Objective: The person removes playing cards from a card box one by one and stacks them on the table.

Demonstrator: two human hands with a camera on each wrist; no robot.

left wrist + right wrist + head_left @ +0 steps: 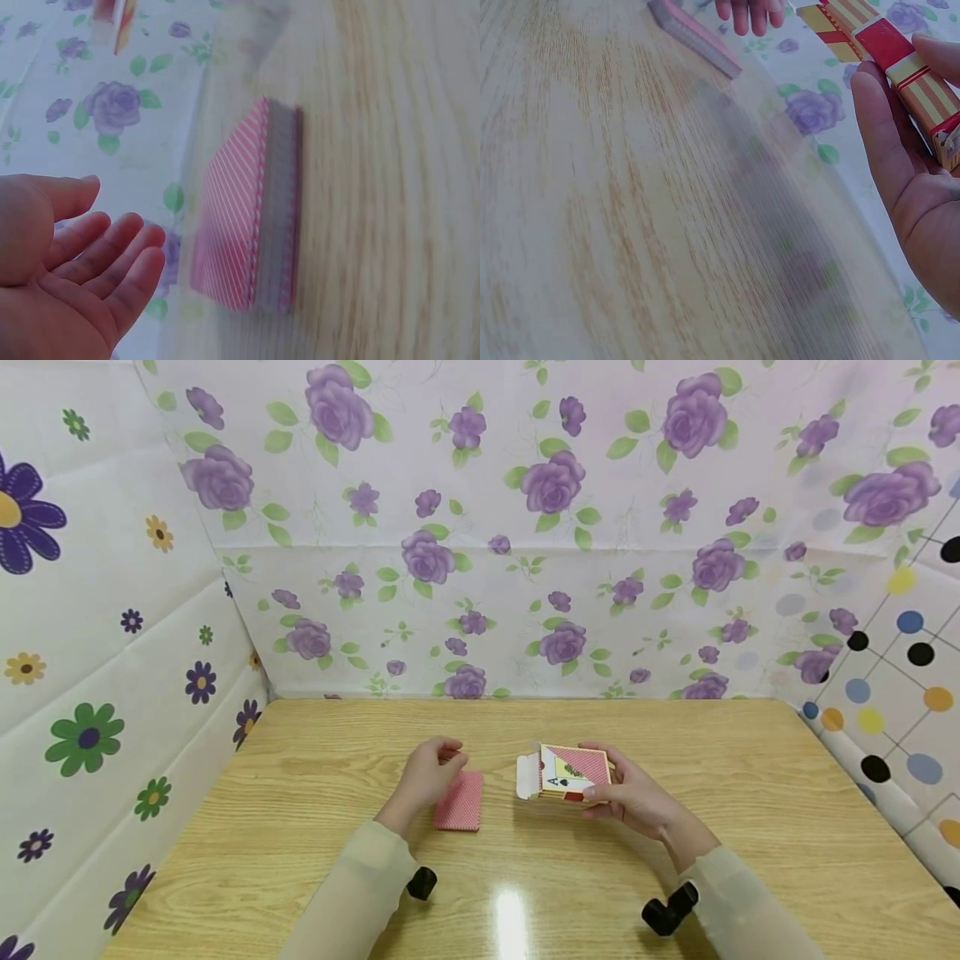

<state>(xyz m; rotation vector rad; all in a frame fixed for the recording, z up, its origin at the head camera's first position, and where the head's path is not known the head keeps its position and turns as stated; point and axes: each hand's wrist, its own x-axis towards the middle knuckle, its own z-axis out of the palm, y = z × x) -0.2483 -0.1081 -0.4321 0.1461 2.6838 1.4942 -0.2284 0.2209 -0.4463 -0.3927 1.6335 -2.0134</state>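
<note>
Flowered sheets wall in the wooden desk (300,827) on three sides, purple roses at the back. My right hand (637,797) holds the card box (566,772) above the middle of the desk, nearer the back edge than the front, fingers and thumb wrapped round its long sides, its flap hanging open toward my left. My left hand (427,772) hovers just beside the deck of cards (459,800), fingers relaxed and spread, holding nothing. The deck lies flat, face down, a little left of the desk's middle. I judge it light but loose: slick cards that will slide and fan apart if pinched at one corner. The safest hold looks to be thumb and fingers across the two long edges, squared up. The box is thin card and would dent under a hard squeeze.
</note>
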